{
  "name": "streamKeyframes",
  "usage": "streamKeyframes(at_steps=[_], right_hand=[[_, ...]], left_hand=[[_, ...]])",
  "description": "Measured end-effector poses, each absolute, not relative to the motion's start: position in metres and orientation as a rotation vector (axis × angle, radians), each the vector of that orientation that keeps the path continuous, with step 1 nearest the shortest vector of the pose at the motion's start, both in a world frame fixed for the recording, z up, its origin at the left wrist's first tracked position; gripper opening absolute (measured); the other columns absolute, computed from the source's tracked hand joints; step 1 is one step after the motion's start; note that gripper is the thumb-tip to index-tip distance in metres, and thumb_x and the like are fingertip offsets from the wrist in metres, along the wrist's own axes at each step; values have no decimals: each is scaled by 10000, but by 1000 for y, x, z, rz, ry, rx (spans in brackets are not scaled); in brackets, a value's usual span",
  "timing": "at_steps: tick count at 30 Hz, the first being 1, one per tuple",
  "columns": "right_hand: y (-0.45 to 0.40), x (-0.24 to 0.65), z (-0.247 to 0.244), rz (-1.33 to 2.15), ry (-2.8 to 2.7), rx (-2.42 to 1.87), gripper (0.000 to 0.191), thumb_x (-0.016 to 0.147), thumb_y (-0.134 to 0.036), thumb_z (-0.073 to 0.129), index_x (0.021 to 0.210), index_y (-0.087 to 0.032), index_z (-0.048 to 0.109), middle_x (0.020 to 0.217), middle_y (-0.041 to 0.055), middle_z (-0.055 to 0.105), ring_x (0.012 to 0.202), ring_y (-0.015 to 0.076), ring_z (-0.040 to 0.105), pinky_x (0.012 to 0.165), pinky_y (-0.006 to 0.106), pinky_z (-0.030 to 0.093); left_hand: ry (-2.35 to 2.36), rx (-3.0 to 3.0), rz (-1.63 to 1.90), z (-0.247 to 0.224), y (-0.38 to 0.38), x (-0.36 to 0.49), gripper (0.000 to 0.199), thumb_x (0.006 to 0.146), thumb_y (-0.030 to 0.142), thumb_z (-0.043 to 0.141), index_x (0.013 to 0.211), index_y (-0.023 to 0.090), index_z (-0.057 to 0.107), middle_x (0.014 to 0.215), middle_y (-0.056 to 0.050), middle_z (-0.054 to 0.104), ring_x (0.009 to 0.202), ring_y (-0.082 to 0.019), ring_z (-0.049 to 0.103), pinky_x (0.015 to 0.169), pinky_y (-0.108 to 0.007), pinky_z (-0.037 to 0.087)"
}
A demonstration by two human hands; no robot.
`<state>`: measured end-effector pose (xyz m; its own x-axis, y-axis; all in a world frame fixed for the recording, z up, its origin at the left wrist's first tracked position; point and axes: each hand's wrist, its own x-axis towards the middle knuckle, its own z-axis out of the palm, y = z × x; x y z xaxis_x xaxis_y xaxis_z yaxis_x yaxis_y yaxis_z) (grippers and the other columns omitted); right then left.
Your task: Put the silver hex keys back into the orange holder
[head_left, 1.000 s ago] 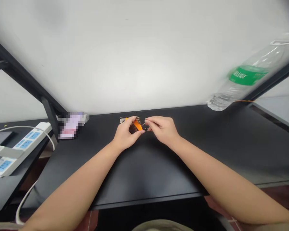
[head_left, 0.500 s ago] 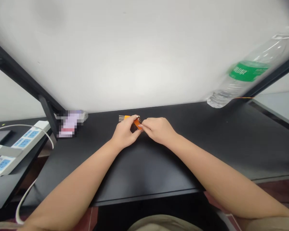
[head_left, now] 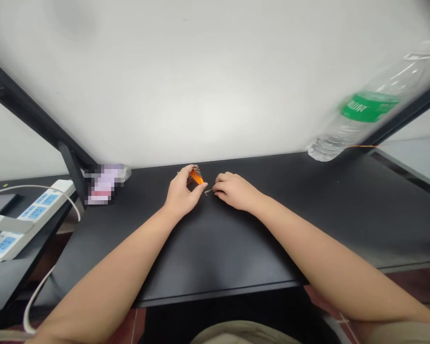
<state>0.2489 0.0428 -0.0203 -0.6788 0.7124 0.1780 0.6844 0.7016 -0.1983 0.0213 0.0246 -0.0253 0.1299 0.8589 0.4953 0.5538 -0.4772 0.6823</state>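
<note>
The background is filled by a pale, plain wall (head_left: 208, 86), against which the rear edge of a black desk (head_left: 215, 253) is set. The left rear of the desk is bordered by a dark metal frame (head_left: 36, 112), and beyond it part of a second dark table (head_left: 7, 282) can be seen. At the right rear of the desk, near the wall, a large clear plastic bottle (head_left: 370, 107) with a green label is placed; it is shown slanting toward the upper right corner. On the second table a white power strip (head_left: 39, 210) with blue socket faces is laid, and a white cable (head_left: 70, 198) is looped near it. Just beside the frame's foot, on the desk, a pinkish item (head_left: 103, 184) is blurred out by pixelation.

Near the middle of the desk, toward the wall, the two hands are held a little apart. By the left hand (head_left: 181, 193) an orange holder (head_left: 197, 178) with metal prongs is grasped between thumb and fingers, partly hidden by them. By the curled fingertips of the right hand (head_left: 236, 192) one end of a thin, bent metal rod (head_left: 209, 192) is gripped; its bent end is pointed toward the left hand, in the gap between the two. Whether the rod is touched to the desk cannot be told.
</note>
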Motion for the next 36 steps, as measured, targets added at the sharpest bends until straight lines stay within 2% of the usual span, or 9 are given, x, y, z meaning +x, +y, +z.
streamKeyframes(at_steps=[6, 11, 15, 20, 26, 31, 36], right_hand=[[42, 245, -17, 153, -2643, -1153, 269, 1051, -282, 530, 1160, -257, 774, 1109, 88, 681, 1016, 221, 623, 846, 343, 419], [43, 244, -18, 89, -2640, -1253, 282, 1050, -275, 512, 1056, -246, 793, 1072, 95, 694, 980, 229, 637, 819, 351, 410], [43, 246, -15, 106, -2623, -1352, 228, 986, -187, 538, 936, -209, 759, 1001, 99, 708, 888, 220, 648, 758, 334, 423], [44, 253, -12, 400, -2544, -1556, 56, 806, -164, 679, 802, -216, 700, 889, 65, 733, 713, 196, 639, 601, 305, 406], [45, 259, -7, 738, -2429, -1608, 61, 726, -189, 733, 725, -235, 693, 733, 27, 724, 544, 163, 596, 505, 289, 379], [44, 262, -4, 809, -2427, -1601, 48, 731, -187, 723, 732, -231, 702, 743, 32, 730, 569, 169, 610, 516, 285, 388], [46, 262, -1, 807, -2447, -1538, 89, 802, -185, 658, 862, -230, 707, 871, 21, 745, 685, 155, 643, 588, 259, 417]], left_hand=[[1375, 2097, 1266, -25, 24, 21, 494, 866, 310, 773, 1310, 206, 583, 1185, -94, 731, 1016, -229, 729, 935, -414, 604], [1403, 2102, 1247, -25, 24, 20, 500, 864, 340, 778, 1311, 209, 595, 1197, -95, 730, 1028, -237, 731, 951, -423, 596], [1404, 2109, 1244, -26, 24, 21, 493, 859, 347, 783, 1298, 213, 603, 1185, -91, 733, 1020, -237, 731, 933, -412, 600], [1398, 2100, 1251, -27, 24, 21, 496, 868, 339, 776, 1312, 210, 595, 1186, -90, 735, 1010, -228, 734, 934, -403, 600], [1403, 2091, 1239, -26, 24, 21, 498, 859, 347, 787, 1301, 209, 605, 1166, -90, 741, 1002, -232, 736, 938, -413, 600], [1409, 2096, 1231, -26, 24, 21, 504, 857, 339, 790, 1305, 208, 603, 1173, -90, 741, 997, -232, 739, 943, -413, 600], [1412, 2102, 1230, -25, 23, 22, 490, 857, 327, 789, 1296, 212, 605, 1177, -85, 741, 1010, -228, 735, 949, -405, 598]])
